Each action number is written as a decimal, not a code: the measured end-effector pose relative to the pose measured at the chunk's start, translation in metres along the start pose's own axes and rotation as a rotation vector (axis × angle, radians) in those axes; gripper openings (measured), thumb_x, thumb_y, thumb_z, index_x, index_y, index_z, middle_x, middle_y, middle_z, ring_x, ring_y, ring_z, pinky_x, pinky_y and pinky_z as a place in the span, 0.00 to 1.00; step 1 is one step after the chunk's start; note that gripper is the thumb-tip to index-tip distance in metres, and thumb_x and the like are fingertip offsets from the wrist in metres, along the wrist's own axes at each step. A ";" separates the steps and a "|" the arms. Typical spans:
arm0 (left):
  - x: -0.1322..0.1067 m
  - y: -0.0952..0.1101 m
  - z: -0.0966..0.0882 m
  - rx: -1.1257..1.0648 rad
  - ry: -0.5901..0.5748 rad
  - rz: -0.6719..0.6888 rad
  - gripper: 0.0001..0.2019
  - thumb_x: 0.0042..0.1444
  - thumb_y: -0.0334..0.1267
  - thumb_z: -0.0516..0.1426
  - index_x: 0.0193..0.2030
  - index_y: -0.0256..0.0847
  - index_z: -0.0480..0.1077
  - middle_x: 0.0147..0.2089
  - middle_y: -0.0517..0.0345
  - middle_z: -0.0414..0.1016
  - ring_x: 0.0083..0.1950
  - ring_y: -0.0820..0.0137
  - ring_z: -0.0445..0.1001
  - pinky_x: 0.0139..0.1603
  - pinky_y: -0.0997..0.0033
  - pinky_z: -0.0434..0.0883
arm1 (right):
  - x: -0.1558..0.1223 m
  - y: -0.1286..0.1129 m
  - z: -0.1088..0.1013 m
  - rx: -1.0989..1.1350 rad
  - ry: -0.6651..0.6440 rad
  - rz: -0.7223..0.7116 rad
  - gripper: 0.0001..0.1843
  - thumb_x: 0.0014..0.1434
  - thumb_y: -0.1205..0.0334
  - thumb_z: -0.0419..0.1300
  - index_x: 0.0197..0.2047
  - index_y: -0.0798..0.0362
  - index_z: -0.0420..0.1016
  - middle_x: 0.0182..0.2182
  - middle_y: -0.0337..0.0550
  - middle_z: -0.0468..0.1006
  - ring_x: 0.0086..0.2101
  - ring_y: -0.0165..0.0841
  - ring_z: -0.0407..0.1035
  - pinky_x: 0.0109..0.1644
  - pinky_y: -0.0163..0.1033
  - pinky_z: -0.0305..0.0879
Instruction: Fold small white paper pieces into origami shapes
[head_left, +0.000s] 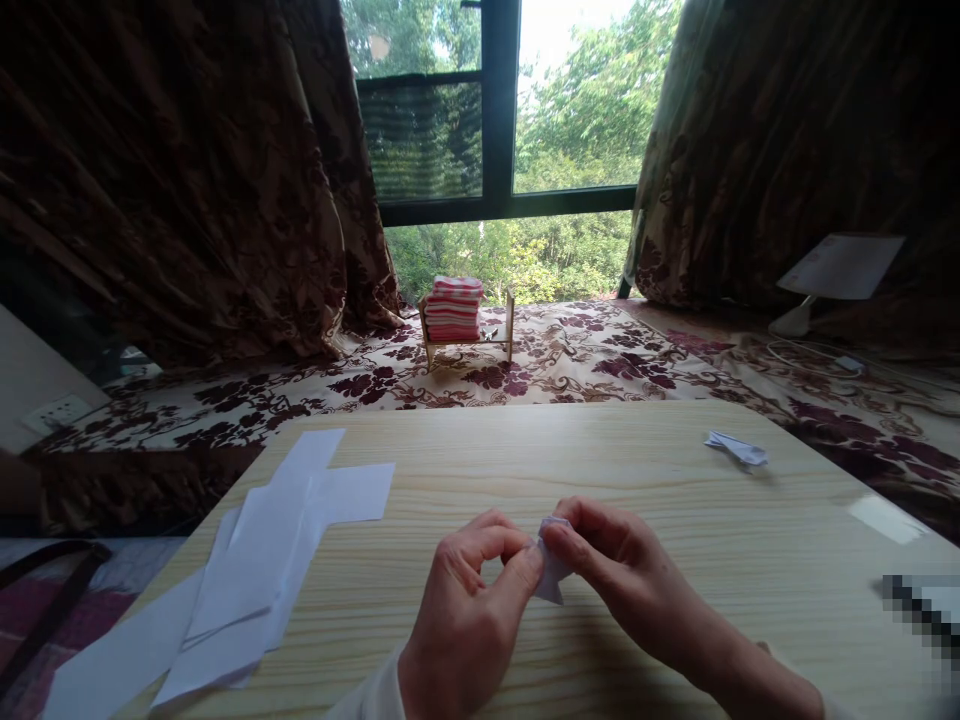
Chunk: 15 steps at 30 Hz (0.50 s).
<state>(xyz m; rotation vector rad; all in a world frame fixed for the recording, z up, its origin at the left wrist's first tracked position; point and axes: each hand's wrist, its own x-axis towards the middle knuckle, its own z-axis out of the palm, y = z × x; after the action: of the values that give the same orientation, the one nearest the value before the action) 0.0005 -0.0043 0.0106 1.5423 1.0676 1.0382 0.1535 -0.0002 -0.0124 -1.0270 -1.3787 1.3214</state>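
Small folded paper (553, 575) held over the near part of the worktop (600, 455).
From my remote seat I see the left hand (476, 600) closed, thumb against forefinger, on the paper's left edge, and the right hand (630, 575) clamped on its upper right part; a pointed corner projects below the fingertips. To the left I note overlapping white strips (255, 560); toward the far right corner lies a second folded piece (739, 450), well apart from both hands. Beyond the far edge, on flowered cloth (637, 372), a small stand (510, 325) bears stacked pink-and-white textiles (456, 310).
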 end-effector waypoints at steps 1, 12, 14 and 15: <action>0.001 0.000 0.000 -0.016 -0.007 -0.015 0.13 0.54 0.37 0.55 0.20 0.37 0.73 0.25 0.59 0.65 0.31 0.71 0.65 0.34 0.74 0.62 | 0.000 0.000 0.001 -0.010 0.009 -0.003 0.19 0.55 0.48 0.60 0.24 0.55 0.68 0.20 0.36 0.66 0.24 0.28 0.59 0.27 0.33 0.58; 0.004 -0.009 0.003 -0.164 -0.077 -0.272 0.13 0.50 0.45 0.59 0.28 0.36 0.74 0.22 0.64 0.62 0.27 0.75 0.56 0.27 0.74 0.55 | 0.007 0.001 -0.005 0.034 0.312 0.005 0.19 0.49 0.47 0.64 0.21 0.54 0.71 0.18 0.34 0.66 0.23 0.27 0.58 0.28 0.32 0.57; 0.004 -0.007 0.006 -0.186 -0.077 -0.283 0.12 0.49 0.44 0.59 0.27 0.36 0.73 0.21 0.65 0.60 0.26 0.75 0.54 0.27 0.74 0.53 | 0.007 0.003 -0.005 0.051 0.306 0.013 0.18 0.49 0.47 0.64 0.21 0.54 0.71 0.18 0.34 0.66 0.24 0.27 0.58 0.28 0.32 0.57; 0.004 -0.006 0.007 -0.193 -0.073 -0.283 0.12 0.49 0.44 0.59 0.27 0.36 0.73 0.21 0.65 0.59 0.26 0.75 0.54 0.27 0.74 0.53 | 0.006 0.003 -0.004 0.057 0.304 0.014 0.18 0.49 0.48 0.64 0.21 0.54 0.71 0.19 0.34 0.66 0.24 0.27 0.58 0.28 0.32 0.57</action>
<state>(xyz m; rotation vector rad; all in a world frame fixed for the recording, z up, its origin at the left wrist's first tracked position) 0.0071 -0.0015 0.0041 1.2248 1.0661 0.8558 0.1557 0.0070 -0.0155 -1.1475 -1.1015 1.1525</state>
